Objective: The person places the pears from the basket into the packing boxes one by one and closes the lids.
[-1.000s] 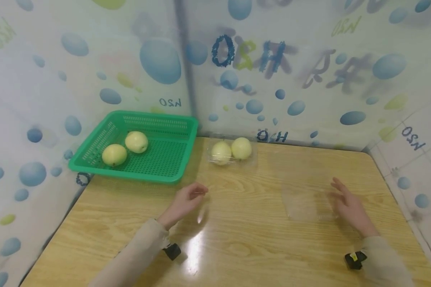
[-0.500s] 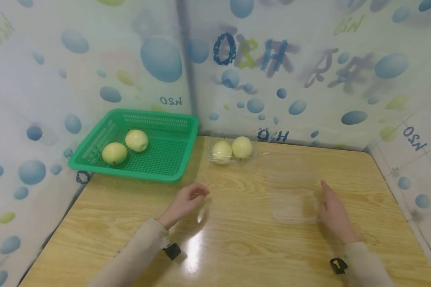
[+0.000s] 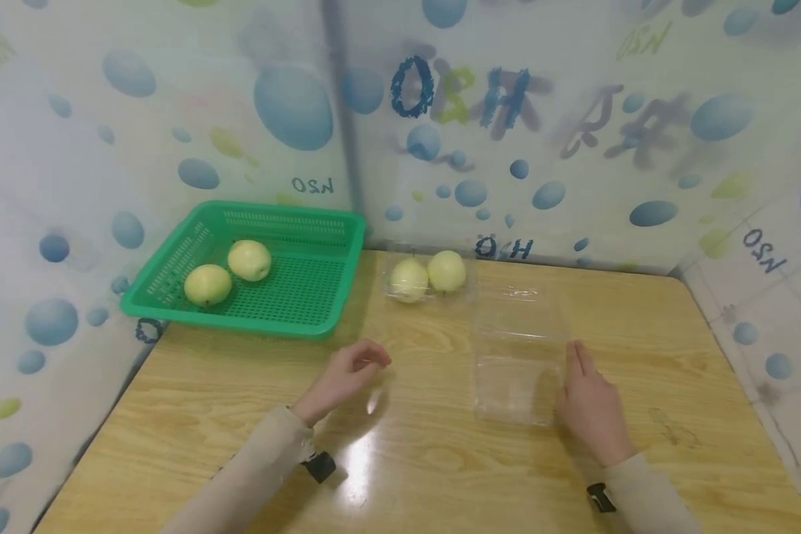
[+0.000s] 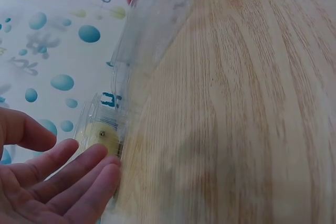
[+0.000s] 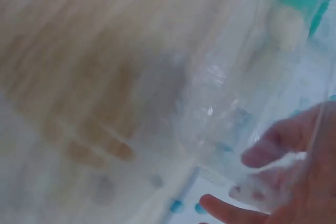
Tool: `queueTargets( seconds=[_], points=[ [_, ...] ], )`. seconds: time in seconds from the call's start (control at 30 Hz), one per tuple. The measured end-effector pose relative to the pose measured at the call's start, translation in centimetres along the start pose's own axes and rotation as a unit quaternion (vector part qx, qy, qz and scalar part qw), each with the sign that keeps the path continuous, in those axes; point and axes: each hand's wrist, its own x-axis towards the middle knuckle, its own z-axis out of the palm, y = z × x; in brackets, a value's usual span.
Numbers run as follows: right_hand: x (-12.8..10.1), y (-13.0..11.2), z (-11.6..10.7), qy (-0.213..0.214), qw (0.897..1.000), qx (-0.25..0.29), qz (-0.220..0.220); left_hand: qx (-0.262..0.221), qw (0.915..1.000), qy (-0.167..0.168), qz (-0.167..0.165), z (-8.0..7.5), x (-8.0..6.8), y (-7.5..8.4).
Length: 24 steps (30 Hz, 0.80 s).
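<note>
The clear plastic box (image 3: 517,363) lay open on the table (image 3: 427,452), its right edge touched by the straight-fingered right hand (image 3: 590,404); the left hand (image 3: 347,374) rested loosely curled, empty, well left of it

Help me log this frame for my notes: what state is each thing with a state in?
Empty clear clamshell box: lid open, lying on the table, right hand against its side.
Second clear box: holds two pears; lid state unclear.
Green basket: holds two pears.
Right hand: fingers straight, touching the empty box.
Left hand: loosely curled, holding nothing.
</note>
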Motion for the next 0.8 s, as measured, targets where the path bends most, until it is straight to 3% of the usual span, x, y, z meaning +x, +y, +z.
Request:
queueTargets(
  seconds=[0.23, 0.43, 0.8],
  points=[
    [-0.5, -0.4, -1.1, -0.005, 1.0, -0.015, -0.021, 0.003, 1.0, 0.004, 0.004, -0.1, -0.1, 0.1],
    [-0.9, -0.1, -0.2, 0.036, 0.998, 0.013, -0.042, 0.001, 0.9999, -0.006, 0.013, -0.1, -0.2, 0.2],
    [-0.8, -0.2, 0.2, 0.042, 0.997, 0.056, -0.026, 0.014, 0.9995, -0.014, 0.023, -0.5, 0.1, 0.7]
  ],
)
